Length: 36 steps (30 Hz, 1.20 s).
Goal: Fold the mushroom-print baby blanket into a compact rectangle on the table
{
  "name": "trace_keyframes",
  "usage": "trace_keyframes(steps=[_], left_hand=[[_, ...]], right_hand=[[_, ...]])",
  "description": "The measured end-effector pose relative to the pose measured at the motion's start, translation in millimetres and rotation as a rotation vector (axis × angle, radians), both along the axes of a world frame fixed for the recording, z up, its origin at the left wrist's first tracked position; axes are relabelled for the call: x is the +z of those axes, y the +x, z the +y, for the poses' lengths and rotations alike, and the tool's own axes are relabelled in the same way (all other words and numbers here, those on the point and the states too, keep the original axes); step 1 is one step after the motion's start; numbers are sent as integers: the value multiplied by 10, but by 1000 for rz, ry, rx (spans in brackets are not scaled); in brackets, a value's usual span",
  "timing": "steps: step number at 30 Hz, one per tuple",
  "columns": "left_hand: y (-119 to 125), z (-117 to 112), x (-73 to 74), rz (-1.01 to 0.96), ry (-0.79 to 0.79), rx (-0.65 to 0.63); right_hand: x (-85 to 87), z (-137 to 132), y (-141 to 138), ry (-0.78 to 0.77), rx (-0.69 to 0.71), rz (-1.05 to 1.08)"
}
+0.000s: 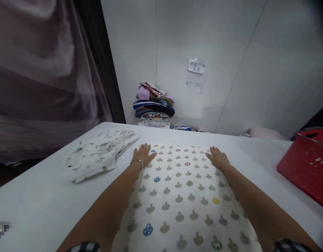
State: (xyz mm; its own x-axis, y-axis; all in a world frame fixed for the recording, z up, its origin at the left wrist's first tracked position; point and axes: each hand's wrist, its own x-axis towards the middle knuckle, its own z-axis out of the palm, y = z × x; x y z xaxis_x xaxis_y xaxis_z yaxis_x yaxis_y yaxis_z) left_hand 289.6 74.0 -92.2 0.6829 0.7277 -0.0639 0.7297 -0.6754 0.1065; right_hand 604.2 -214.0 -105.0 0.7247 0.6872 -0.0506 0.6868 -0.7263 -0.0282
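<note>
A white cloth (177, 190) printed with grey and coloured mushrooms lies spread on the white table (46, 196), running toward me past the bottom of the view. Resting flat on its far left corner is my left hand (143, 155), fingers spread, with a bracelet at the wrist. My right hand (218, 158) lies on the far right corner, its fingers also stretched out. Neither hand grips the fabric. To the left of my left hand sits a folded white cloth (95, 159) with small dark prints, its layers fanned at the right end.
A red plastic basket (308, 164) stands at the table's right edge. Behind the table, a stack of folded fabrics (154, 105) rises against the grey wall (229, 42), which bears a handwritten paper sign (196, 66). A pinkish curtain (41, 80) hangs at the left.
</note>
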Motion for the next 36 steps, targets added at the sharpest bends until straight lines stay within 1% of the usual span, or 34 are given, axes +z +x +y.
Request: trace_keyframes(steps=[3,6,9,11,14,16,18,20,22,24,26,28,30,32,34,36], left_hand=[[-6,14,-31,-5,-6,-16],[30,-8,34,-13,5,7],[91,24,96,-57,71,-2],[116,77,89,-49,43,-11],[125,157,29,-22,-46,20],[135,195,10,-24,-65,29],[156,215,37,-13,-103,30],[164,205,103,-17,-155,48],[114,143,174,-47,-174,59],[-43,6,217,-72,-164,42],[-321,-208,217,-62,-157,-14],[-686,-466,182,-42,-132,-88],[-1060,-718,135,-33,-82,-134],[-1351,-913,105,-30,-70,-147],[-1500,-1028,112,-29,-94,-145],[-1520,-1069,156,-26,-127,-133]], right_hand=[[-38,-24,88,7,21,24],[-16,-13,116,21,15,74],[-23,-20,113,23,22,28],[-73,-42,112,19,51,-19],[-166,-78,131,23,80,-57],[-187,-82,150,19,81,-60],[-144,-64,151,9,63,-30],[-43,-40,112,-3,14,26],[71,-48,7,-7,-15,39],[136,-135,-176,6,33,-6],[113,-336,-420,35,141,-60],[3,-636,-682,77,222,-93],[-146,-970,-903,126,280,-138],[-262,-1243,-1046,151,294,-164],[-289,-1391,-1112,136,287,-149],[-225,-1416,-1131,88,255,-100]])
